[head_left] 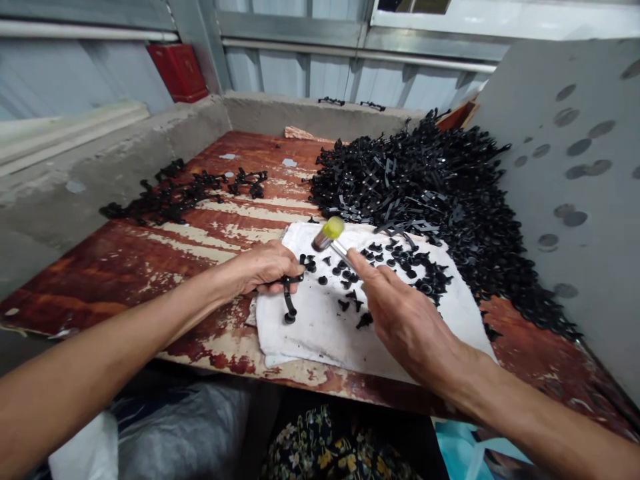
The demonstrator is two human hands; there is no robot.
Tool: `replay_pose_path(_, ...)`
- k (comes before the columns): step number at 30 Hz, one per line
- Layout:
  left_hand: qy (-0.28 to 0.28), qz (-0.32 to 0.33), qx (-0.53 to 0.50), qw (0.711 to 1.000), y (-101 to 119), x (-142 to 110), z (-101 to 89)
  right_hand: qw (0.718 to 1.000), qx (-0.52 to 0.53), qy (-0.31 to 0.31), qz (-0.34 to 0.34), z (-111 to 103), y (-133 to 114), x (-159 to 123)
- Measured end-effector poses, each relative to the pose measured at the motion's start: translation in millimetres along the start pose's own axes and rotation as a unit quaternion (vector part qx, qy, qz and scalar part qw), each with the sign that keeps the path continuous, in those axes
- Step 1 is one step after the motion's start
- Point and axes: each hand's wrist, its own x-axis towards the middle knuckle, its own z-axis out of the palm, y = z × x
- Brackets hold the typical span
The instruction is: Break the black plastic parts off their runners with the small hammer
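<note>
My left hand (274, 269) pinches a black jointed plastic part (289, 300) over the white cloth (300, 343); its lower end, with a round foot, points toward me. In my right hand (400, 307) is a small mallet (330, 233) with a yellow face and a dark face. Its head is slightly blurred and hangs above the cloth, just right of the part. Small black plugs (345, 270) with round bases lie scattered on the cloth between and beyond my hands. My left fingers partly hide the black part.
A big heap of black parts (410, 173) covers the back right, against a grey panel (570, 167). A smaller group of assembled-looking black parts (180, 193) lies at the left of the worn red tabletop (235, 240). A low concrete ledge (185, 127) borders the table.
</note>
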Motion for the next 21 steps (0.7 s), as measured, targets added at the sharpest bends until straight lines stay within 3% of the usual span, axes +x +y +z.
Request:
replay_pose_path(5, -0.016, 0.016, 0.038, 0.999, -2.9, -0.6, -3.9, 0.999, 0.038, -0.018, -0.013, -4.8, -0.1, 6.4)
replay_pose_path(9, -0.092, 0.122, 0.132, 0.979, -1.1, -11.7, -0.8, 0.974, 0.213, 0.074, 0.016, -13.3, 4.1, 21.9)
replay_pose_path(12, -0.155, 0.176, 0.202, 0.951, 5.3, -25.8, 10.2, 0.936, 0.348, 0.011, 0.045, -11.8, 5.5, 31.9)
replay_pose_path(15, -0.172, 0.228, 0.253, 0.925, 7.3, -36.9, 19.7, 0.908, 0.414, -0.039, 0.054, -6.7, 2.7, 34.7)
replay_pose_path(17, -0.118, 0.25, 0.256, 0.926, 3.2, -42.0, 21.7, 0.899, 0.433, -0.033, 0.062, -5.5, -0.6, 32.8)
replay_pose_path(19, 0.024, 0.263, 0.206, 0.942, -4.2, -46.4, 20.7, 0.886, 0.457, -0.016, 0.081, -6.8, -4.0, 29.7)
replay_pose_path(21, 0.162, 0.253, 0.1, 0.949, -12.1, -50.8, 19.2, 0.855, 0.504, 0.003, 0.121, -8.9, -7.7, 26.9)
